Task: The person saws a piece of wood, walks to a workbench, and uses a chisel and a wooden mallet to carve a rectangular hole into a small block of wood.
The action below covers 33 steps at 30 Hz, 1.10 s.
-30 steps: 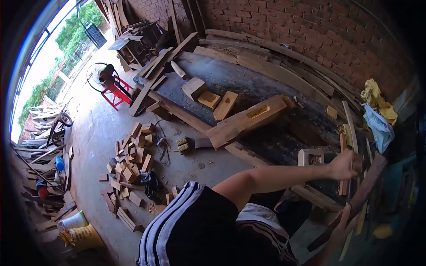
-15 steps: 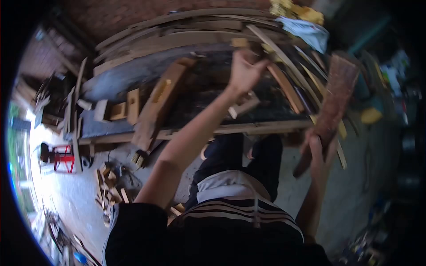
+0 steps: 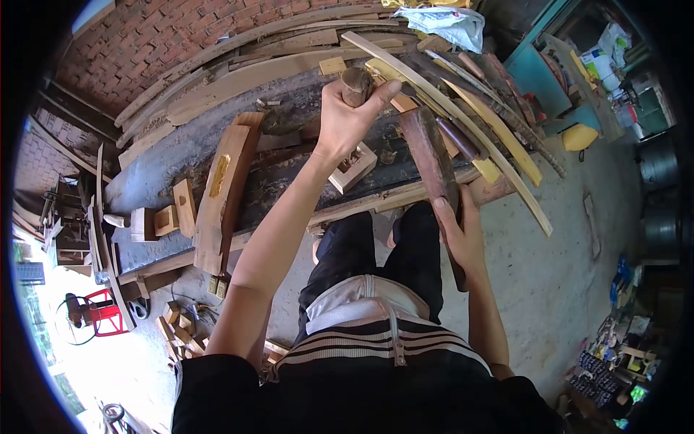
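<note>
My left hand (image 3: 341, 124) is wrapped around an upright chisel handle (image 3: 356, 85), whose round, worn wooden end faces up at me. The blade is hidden below the fist. Just under my wrist, a small pale wood block (image 3: 354, 169) with an opening cut in it lies on the dark bench top. In my right hand (image 3: 464, 235) is a long, flat wooden mallet (image 3: 426, 148), gripped by its narrow lower end. Its broad head overlaps the bench, to the right of the chisel and apart from it.
A thick beam with a mortise (image 3: 217, 199) crosses the bench on the left, beside small wood blocks (image 3: 166, 219). Long strips (image 3: 473, 130) and a dark-handled tool (image 3: 461, 139) lie at right. Offcuts (image 3: 177, 329) and a red stool (image 3: 107, 313) are on the floor.
The mallet has swung leftward, from out at the right to nearer the chisel. My left hand still grips the chisel, and the whole view has shifted a little.
</note>
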Tool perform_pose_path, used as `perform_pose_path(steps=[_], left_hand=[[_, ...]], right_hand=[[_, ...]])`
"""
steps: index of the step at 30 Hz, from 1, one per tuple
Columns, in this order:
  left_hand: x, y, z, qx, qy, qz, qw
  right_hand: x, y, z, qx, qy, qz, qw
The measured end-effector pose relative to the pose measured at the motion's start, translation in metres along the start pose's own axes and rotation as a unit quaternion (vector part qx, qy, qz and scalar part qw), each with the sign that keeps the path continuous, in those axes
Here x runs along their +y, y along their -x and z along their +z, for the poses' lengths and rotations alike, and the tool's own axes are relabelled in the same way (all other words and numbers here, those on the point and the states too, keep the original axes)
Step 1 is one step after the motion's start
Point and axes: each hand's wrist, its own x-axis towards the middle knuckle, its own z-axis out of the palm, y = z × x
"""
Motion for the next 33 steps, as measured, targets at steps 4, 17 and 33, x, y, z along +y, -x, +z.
perform_pose_path(steps=[4,17,33], left_hand=[[0.002,0.004,-0.002,-0.015,-0.014,-0.021,1.0],[0.008,0.011,0.004,-0.005,-0.034,-0.011,0.999],[-0.009,0.024,0.037,-0.065,-0.085,0.067,0.992]], right_hand=[[-0.002,-0.005,0.003,-0.003,0.007,0.012,1.0],[-0.02,-0.014,0.007,0.009,-0.01,-0.04,0.999],[-0.122,-0.009,-0.023,0.035,-0.014,-0.219,0.975]])
